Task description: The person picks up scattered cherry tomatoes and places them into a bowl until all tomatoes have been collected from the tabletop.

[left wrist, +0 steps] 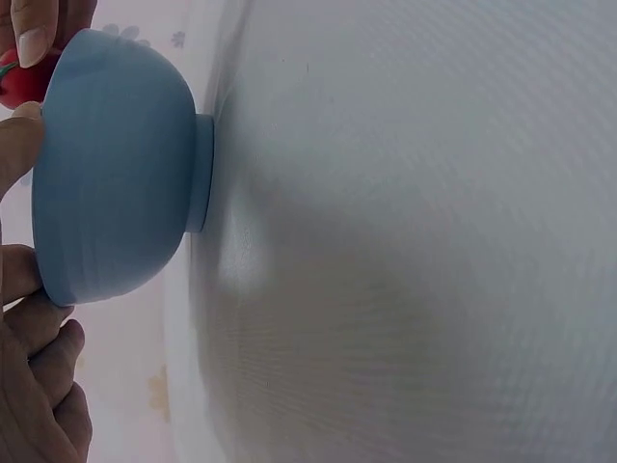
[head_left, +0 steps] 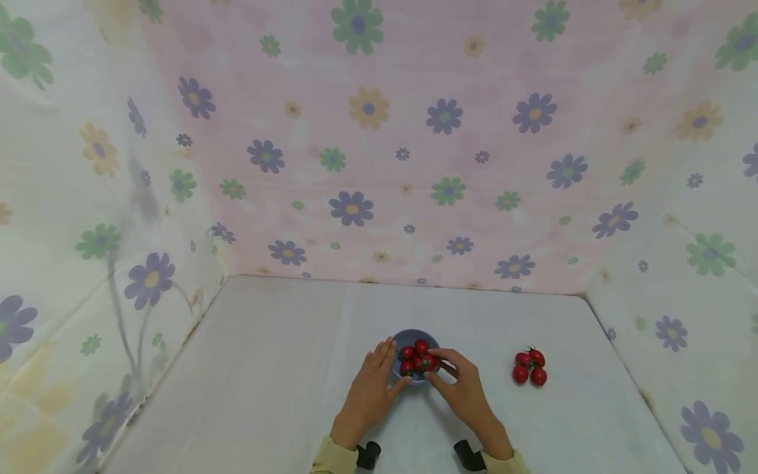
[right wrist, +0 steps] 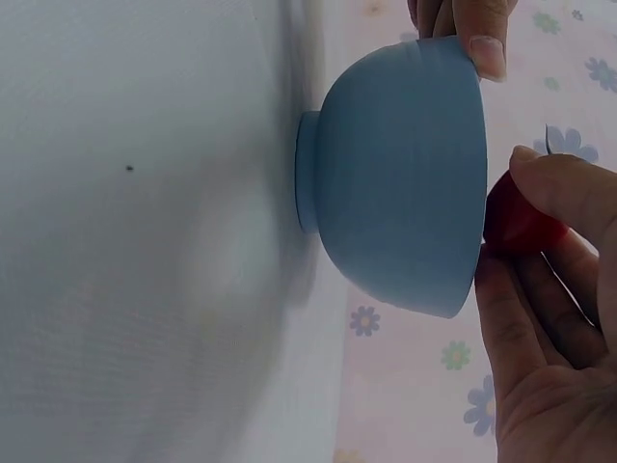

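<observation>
A blue bowl [head_left: 405,338] stands on the white table with several red cherry tomatoes [head_left: 407,353] in it. My left hand [head_left: 368,387] holds the bowl's left side, its fingers along the far left rim and its thumb at the near rim. Between thumb and fingers, my right hand [head_left: 464,388] pinches a cherry tomato [right wrist: 521,217] at the bowl's right rim. A bit of green stem shows on this tomato [left wrist: 27,85] in the left wrist view. The bowl's outer wall [right wrist: 405,174] fills the middle of the right wrist view, its foot on the cloth.
To the right of the bowl, a small cluster of cherry tomatoes [head_left: 520,374] lies on the table [head_left: 266,382]. Flower-print cloth walls [head_left: 379,145] enclose the table at the back and both sides. Black wrist devices [head_left: 368,455] sit below both hands.
</observation>
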### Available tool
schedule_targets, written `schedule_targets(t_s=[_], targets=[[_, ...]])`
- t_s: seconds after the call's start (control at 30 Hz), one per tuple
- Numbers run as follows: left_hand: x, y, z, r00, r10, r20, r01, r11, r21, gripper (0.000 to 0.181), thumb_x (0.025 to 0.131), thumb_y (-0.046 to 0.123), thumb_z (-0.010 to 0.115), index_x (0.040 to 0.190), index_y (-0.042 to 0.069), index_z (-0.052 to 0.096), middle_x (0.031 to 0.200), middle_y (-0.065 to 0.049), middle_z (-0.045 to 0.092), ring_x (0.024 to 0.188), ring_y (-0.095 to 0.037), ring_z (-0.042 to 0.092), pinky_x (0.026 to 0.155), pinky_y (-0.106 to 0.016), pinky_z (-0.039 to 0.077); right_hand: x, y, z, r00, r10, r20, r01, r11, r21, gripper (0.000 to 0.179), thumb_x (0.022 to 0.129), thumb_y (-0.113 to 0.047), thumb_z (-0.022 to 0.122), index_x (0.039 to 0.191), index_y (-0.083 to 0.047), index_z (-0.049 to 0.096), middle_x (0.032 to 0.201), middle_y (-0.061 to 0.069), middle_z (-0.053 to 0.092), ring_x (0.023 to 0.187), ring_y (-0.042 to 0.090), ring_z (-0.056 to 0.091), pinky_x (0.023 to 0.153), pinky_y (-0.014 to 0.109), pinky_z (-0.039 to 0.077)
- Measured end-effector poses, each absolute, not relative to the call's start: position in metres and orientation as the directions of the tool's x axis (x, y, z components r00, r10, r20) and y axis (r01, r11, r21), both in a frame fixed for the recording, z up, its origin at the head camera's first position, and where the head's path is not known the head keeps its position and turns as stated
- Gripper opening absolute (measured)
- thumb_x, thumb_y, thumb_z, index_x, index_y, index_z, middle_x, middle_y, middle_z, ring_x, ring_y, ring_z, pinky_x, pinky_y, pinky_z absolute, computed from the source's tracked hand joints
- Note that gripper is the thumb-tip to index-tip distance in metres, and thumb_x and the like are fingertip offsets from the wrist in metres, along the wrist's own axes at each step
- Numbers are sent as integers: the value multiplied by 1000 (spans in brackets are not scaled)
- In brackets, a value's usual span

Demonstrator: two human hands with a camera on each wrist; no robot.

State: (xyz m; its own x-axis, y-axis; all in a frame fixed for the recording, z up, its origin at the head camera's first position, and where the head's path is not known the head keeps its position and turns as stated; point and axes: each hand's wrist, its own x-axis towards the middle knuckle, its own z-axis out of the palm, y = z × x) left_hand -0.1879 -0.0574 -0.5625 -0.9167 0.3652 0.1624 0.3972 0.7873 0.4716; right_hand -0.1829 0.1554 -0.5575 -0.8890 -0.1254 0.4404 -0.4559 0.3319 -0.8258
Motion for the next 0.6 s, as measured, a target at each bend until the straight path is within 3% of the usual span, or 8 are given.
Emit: schedule_targets(t_s=[0.3,0.6], targets=[[-188,-57,-564,-918,358,173,396,791,466,76,103,47,56,158,0,33,166,-15,29,153,-33,29,124,-52,26,-186,153,-561,-897,-140,419,-441,359,-823,44,80,7,81,121,0,68,120,11,70,114,27,67,95,35,58],[-187,-56,-561,-913,359,193,407,784,468,76,102,47,57,157,-2,34,165,-17,32,152,-34,31,123,-52,27,-187,152,-558,-889,-146,435,-456,377,-806,38,82,8,79,118,4,68,116,17,71,110,30,69,93,36,59]])
